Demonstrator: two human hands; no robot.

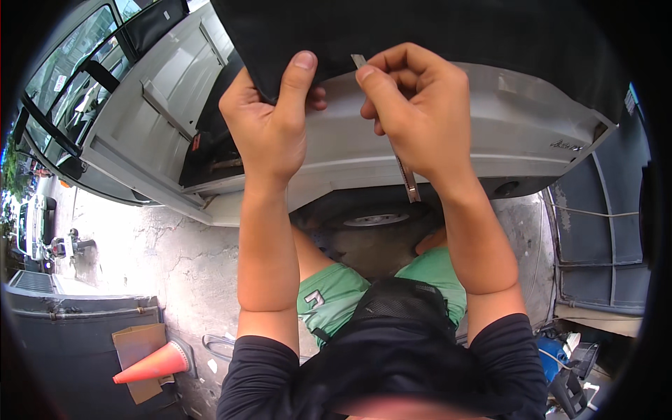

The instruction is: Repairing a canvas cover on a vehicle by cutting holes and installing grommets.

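My left hand (269,122) pinches the lower left corner of a large black sheet (420,28), thumb in front and some fingers hidden behind it. The sheet spans the top of the view, across the side of a silver-white vehicle (329,140). Just to the right, my right hand (423,105) is closed around a slim snap-off cutter knife (406,178). Its pale metal tip sticks out past my thumb, close to the sheet's lower edge, and its other end hangs below my palm. Whether the tip touches the sheet I cannot tell.
An open vehicle door (133,119) stands at the left. Below the body is a wheel (376,220), right in front of my legs. An orange traffic cone (154,362) lies by cardboard at the lower left. Dark metal panels (598,210) and assorted clutter are on the right.
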